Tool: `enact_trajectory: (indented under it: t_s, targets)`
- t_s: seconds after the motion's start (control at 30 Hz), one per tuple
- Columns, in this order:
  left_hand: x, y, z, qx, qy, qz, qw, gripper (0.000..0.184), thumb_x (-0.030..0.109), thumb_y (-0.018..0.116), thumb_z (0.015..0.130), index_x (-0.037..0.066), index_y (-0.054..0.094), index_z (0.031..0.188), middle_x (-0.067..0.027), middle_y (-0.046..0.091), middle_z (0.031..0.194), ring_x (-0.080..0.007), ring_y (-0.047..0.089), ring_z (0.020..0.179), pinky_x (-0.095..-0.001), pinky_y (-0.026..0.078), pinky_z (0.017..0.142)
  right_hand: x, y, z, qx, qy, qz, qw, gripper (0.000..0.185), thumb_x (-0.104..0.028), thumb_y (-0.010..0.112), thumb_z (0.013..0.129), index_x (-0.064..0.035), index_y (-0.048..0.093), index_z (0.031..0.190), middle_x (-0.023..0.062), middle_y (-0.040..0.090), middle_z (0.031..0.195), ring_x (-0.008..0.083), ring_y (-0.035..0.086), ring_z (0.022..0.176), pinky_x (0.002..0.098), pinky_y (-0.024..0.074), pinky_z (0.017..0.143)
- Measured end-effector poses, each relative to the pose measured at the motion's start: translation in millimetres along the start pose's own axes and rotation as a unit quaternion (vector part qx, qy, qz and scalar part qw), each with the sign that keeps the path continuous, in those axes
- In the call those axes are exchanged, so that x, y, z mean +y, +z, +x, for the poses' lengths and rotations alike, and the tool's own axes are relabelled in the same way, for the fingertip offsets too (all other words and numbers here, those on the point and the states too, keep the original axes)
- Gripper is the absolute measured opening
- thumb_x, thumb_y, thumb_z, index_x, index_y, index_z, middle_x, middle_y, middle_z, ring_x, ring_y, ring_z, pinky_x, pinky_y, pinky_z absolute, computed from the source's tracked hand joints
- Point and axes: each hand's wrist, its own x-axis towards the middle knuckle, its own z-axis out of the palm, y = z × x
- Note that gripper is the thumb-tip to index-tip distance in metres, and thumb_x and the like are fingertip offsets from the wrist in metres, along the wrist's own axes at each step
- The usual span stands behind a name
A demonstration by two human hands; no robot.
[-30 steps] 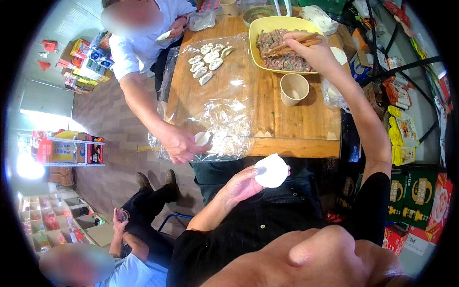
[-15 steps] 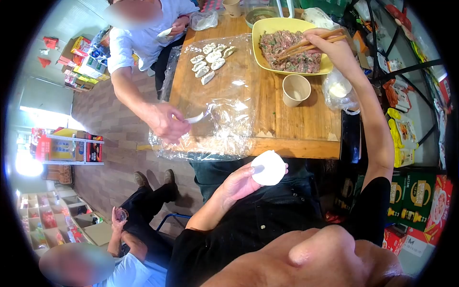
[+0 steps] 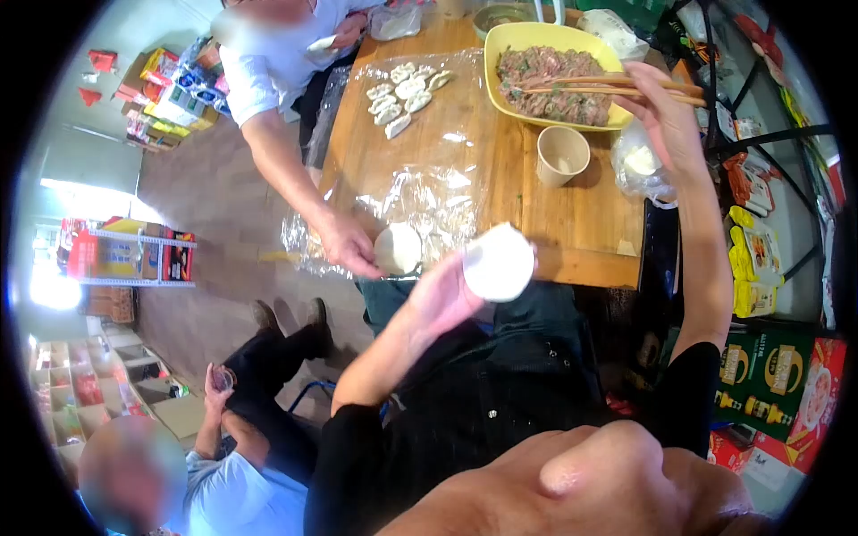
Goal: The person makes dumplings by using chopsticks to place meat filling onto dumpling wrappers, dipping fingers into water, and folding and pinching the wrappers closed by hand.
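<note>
That wrapper (image 3: 499,263) looks light, floppy and easily torn, best cradled from beneath, the left hand (image 3: 444,293) grasping its edge, the right hand's (image 3: 663,121) fingers pinching chopsticks (image 3: 686,87).

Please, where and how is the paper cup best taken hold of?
I would grip the paper cup around its outer wall, below the rim, coming from the near side: it stands upright, open-topped, with the yellow bowl close behind it.
</note>
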Motion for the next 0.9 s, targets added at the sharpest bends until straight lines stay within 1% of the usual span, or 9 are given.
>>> enact_trajectory:
  t_s: [0.13, 0.23, 0.33, 0.47, 0.6, 0.67, 0.7, 0.8, 0.9]
  targets:
    - [21.7, 14.9, 14.3, 0.002, 0.006, 0.009, 1.0, 0.065, 0.044, 0.012, 0.102, -0.003, 0.025, 0.145, -0.0234, 0.036, 0.145, -0.0349, 0.037, 0.134, -0.0442, 0.027, 0.114, -26.4, 0.7, -47.8, -0.042, 0.042, 0.041, 0.997, 0.028, -0.015, 0.052, 0.096, 0.0028, 0.056, 0.118, 0.0165, 0.062, 0.111, 0.0237, 0.064, 0.102, 0.0341, 0.0541, 0.088]
    - [22.8, 20.1, 13.1, -0.014, -0.015, 0.038, 0.999, 0.081, 0.06, 0.018, 0.097, -0.004, 0.021, 0.146, -0.0305, 0.028, 0.146, -0.0433, 0.031, 0.136, -0.0454, 0.026, 0.114, -40.5, 9.5, -84.0, -0.087, 0.056, 0.039, 0.994, 0.03, -0.02, 0.052, 0.096, 0.0021, 0.056, 0.117, 0.018, 0.064, 0.107, 0.0245, 0.064, 0.1, 0.0334, 0.0538, 0.085]
    - [20.7, 26.2, 4.1, -0.022, -0.052, -0.023, 0.998, 0.078, 0.056, 0.014, 0.099, -0.006, 0.025, 0.144, -0.0247, 0.036, 0.145, -0.0343, 0.038, 0.134, -0.0425, 0.031, 0.112, -51.0, 15.5, -103.4, -0.202, 0.043, -0.054, 0.977, 0.037, -0.028, 0.059, 0.092, 0.004, 0.058, 0.109, 0.0179, 0.066, 0.1, 0.0232, 0.065, 0.093, 0.0332, 0.0524, 0.08]
    - [17.1, 33.8, -11.5, -0.02, -0.068, -0.049, 0.996, 0.079, 0.057, 0.021, 0.098, -0.008, 0.024, 0.143, -0.0252, 0.037, 0.144, -0.0351, 0.039, 0.133, -0.0427, 0.032, 0.111, -68.3, 44.6, -124.7, -0.237, 0.029, -0.164, 0.957, 0.033, -0.026, 0.063, 0.087, 0.0054, 0.063, 0.095, 0.0202, 0.068, 0.091, 0.0277, 0.067, 0.086, 0.0381, 0.0529, 0.082]
    - [11.4, 28.2, -22.1, -0.034, -0.062, -0.129, 0.989, 0.079, 0.057, 0.022, 0.098, -0.009, 0.025, 0.142, -0.0257, 0.036, 0.144, -0.0349, 0.04, 0.132, -0.0428, 0.033, 0.111, -68.2, 41.3, -133.1, -0.26, -0.01, -0.137, 0.956, 0.034, -0.021, 0.064, 0.086, 0.0027, 0.057, 0.109, 0.0218, 0.067, 0.092, 0.034, 0.066, 0.09, 0.0448, 0.0518, 0.085]
    - [9.7, 25.5, -23.7, -0.048, -0.061, -0.214, 0.974, 0.083, 0.058, 0.026, 0.097, -0.011, 0.02, 0.143, -0.0334, 0.028, 0.145, -0.0442, 0.031, 0.135, -0.0468, 0.032, 0.11, -69.5, 35.9, -132.0, -0.256, -0.007, -0.13, 0.958, 0.035, -0.02, 0.063, 0.086, 0.0018, 0.055, 0.112, 0.022, 0.067, 0.092, 0.0347, 0.066, 0.09, 0.046, 0.0516, 0.086]
    - [9.3, 27.0, -24.5, -0.048, -0.06, -0.214, 0.974, 0.083, 0.058, 0.026, 0.097, -0.011, 0.02, 0.143, -0.0334, 0.028, 0.145, -0.0442, 0.031, 0.135, -0.0468, 0.032, 0.11, -70.1, 34.2, -131.7, -0.252, -0.004, -0.123, 0.96, 0.036, -0.019, 0.063, 0.087, 0.0009, 0.054, 0.116, 0.0222, 0.067, 0.093, 0.0354, 0.066, 0.091, 0.0472, 0.0513, 0.086]
    - [9.2, 29.3, -25.9, 0.004, -0.044, -0.106, 0.993, 0.083, 0.058, 0.026, 0.097, -0.011, 0.022, 0.142, -0.03, 0.031, 0.145, -0.0398, 0.036, 0.134, -0.0461, 0.034, 0.109, -73.3, 27.1, -129.2, -0.238, -0.011, -0.118, 0.964, 0.035, -0.019, 0.06, 0.089, 0.0022, 0.053, 0.116, 0.0219, 0.066, 0.095, 0.0332, 0.066, 0.092, 0.0451, 0.0516, 0.086]
    - [8.9, 22.4, -24.0, -0.083, -0.04, -0.143, 0.985, 0.077, 0.055, 0.021, 0.099, -0.009, 0.024, 0.142, -0.0235, 0.038, 0.144, -0.0321, 0.043, 0.131, -0.0419, 0.036, 0.109, -78.2, 30.4, -126.3, -0.215, -0.016, -0.114, 0.97, 0.032, -0.019, 0.058, 0.09, 0.0045, 0.055, 0.112, 0.0217, 0.065, 0.094, 0.03, 0.065, 0.091, 0.0419, 0.0521, 0.084]
